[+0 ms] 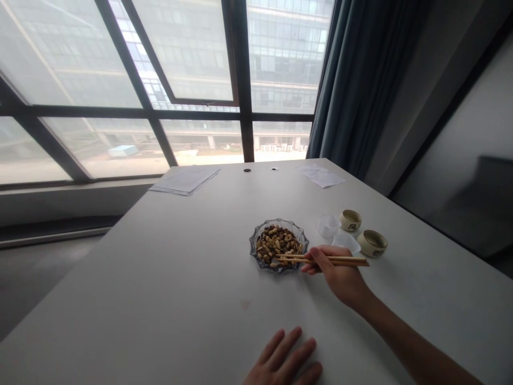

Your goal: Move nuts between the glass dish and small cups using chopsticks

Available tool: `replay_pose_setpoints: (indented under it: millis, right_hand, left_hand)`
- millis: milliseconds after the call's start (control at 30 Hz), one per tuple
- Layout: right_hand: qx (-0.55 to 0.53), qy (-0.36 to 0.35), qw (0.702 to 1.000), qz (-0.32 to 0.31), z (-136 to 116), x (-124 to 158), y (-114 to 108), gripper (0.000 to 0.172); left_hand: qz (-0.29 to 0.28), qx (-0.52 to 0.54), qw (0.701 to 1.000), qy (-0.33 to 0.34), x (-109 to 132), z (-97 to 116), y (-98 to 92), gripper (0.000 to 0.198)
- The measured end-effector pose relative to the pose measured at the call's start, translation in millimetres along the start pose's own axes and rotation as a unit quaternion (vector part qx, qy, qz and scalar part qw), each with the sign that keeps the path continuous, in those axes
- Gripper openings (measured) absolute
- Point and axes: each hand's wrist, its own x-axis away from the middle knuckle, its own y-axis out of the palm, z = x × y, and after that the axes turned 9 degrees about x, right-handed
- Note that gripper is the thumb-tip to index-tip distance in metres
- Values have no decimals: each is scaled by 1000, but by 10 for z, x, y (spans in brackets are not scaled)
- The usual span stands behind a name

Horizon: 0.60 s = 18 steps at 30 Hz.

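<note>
My right hand (336,275) is closed around a pair of wooden chopsticks (344,260), held almost level. Their tips reach over the near right part of a faceted glass bowl (254,251), among the mixed nuts and seeds (276,243) that fill it. Whether the tips pinch a single piece is too small to tell. Flat on the white table (180,299), my left hand (284,361) lies with its fingers spread, nearer to me than the bowl and touching nothing else.
Right of the bowl stand two clear plastic cups (328,226) and two beige ceramic cups (372,244) with dark markings, close beyond my right hand. Papers (186,179) lie at the far left, and more sheets (323,175) at the far right. Windows and a dark curtain (356,80) border the table's far end.
</note>
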Motion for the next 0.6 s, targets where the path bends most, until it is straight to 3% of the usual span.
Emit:
replay_pose_setpoints:
  millis: [333,600]
  right_hand:
    - [-24,33,999,-17,88,-53,60,55]
    - [-49,48,997,25,109,-23,55,59]
  left_hand:
    - [-21,-21,1000,-5,-20,16,-53,39]
    - [-7,-18,1000,0,-15,18,-19,36]
